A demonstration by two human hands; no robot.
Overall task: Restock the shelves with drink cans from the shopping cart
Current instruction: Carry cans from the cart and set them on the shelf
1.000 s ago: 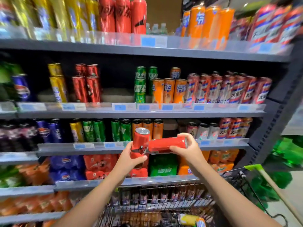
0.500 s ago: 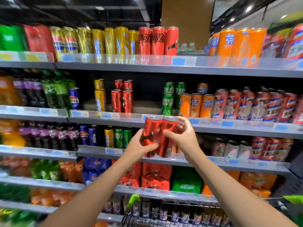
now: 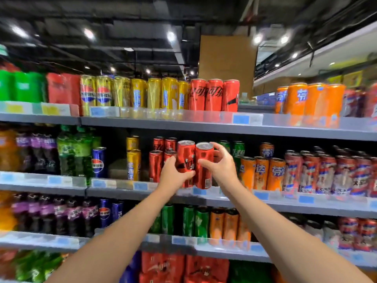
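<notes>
Four shelf tiers of drinks; on the second shelf from the top, at its front edge near the middle, four red cans stacked two by two. Just right of them, two upright red cans, touching: left can gripped by left hand, right can gripped by right hand.
</notes>
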